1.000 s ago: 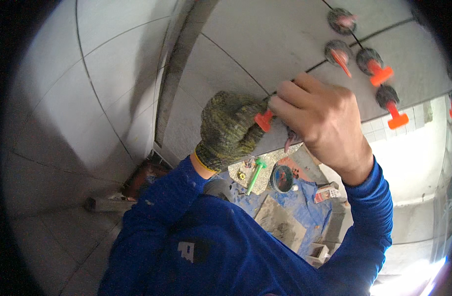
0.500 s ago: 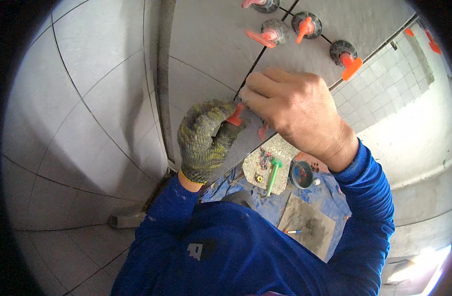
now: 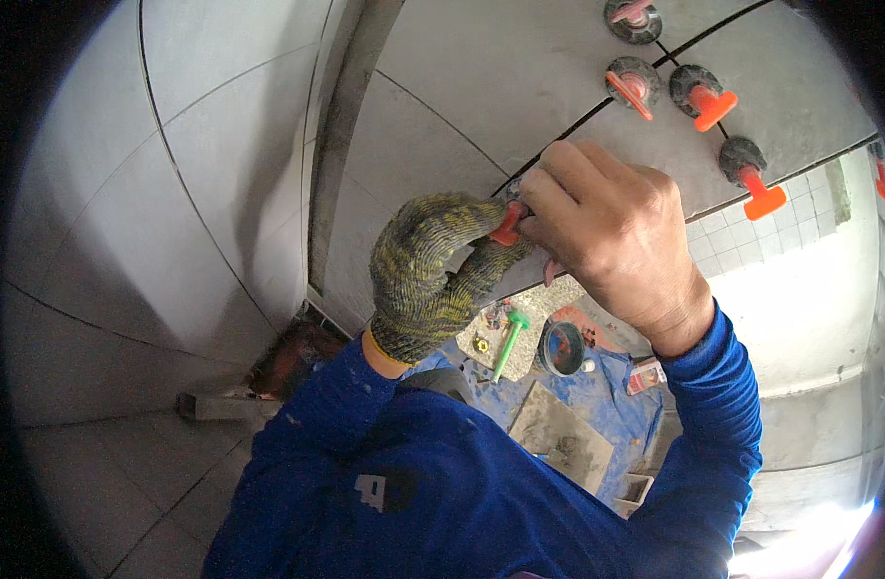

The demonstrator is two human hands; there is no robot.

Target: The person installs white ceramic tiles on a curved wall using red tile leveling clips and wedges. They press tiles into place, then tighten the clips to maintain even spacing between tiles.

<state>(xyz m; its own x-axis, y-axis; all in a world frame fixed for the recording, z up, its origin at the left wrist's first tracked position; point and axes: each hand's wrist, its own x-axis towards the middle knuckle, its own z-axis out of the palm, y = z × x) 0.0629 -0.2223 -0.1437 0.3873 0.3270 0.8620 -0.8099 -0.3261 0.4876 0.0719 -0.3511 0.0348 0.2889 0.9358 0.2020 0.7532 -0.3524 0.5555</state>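
Observation:
My left hand [image 3: 428, 275], in a grey-yellow knit glove, curls its fingers round a red T-handled tile spacer [image 3: 506, 224] at a dark joint in a large grey tile [image 3: 433, 48]. My bare right hand [image 3: 611, 236] is bent over that spacer, fingers curled against it; its fingertips are partly hidden. A pink spacer [image 3: 550, 272] is half covered just below my hands. Up and to the right, several spacers with black round bases [image 3: 708, 101] and orange or pink handles stand along the joints.
Tiled wall [image 3: 114, 212] at left. Below lie a speckled board [image 3: 471, 352] with a green mallet [image 3: 510, 343], a dark bucket [image 3: 562, 347], blue sheeting [image 3: 621, 415] and a grey tile [image 3: 558, 439]. A small-tiled surface [image 3: 761, 222] is at right.
The view swung and then returned most of the way. My hands stay on the red spacer at the joint, the gloved fingers now reaching further round it.

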